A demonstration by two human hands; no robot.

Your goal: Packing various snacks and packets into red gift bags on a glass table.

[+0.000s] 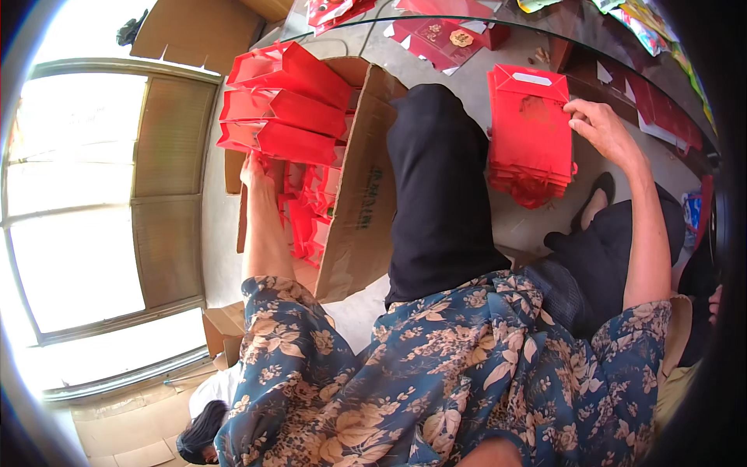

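Observation:
Three opened red paper gift bags (pixel 292 105) lie side by side over the top of a large cardboard box (pixel 362 192). My left hand (pixel 257 169) touches the lower end of the nearest of these bags, its fingers partly hidden by it; whether it grips the bag cannot be told. Inside the box stand several more red bags (pixel 306 216). At the right, a stack of flat folded red paper bags (pixel 528 128) with red ribbon handles hangs or rests beside my knee. My right hand (pixel 589 117) has its fingertips at the right edge of this stack, thumb and fingers bent close together.
A glass table edge (pixel 467 26) curves across the top, with dark red printed boxes (pixel 437 44) beneath it and colourful packets (pixel 636 26) on it. A bright window (pixel 76 192) is at the left. Another person (pixel 207 426) is at the lower left, near a smaller cardboard box (pixel 224 324).

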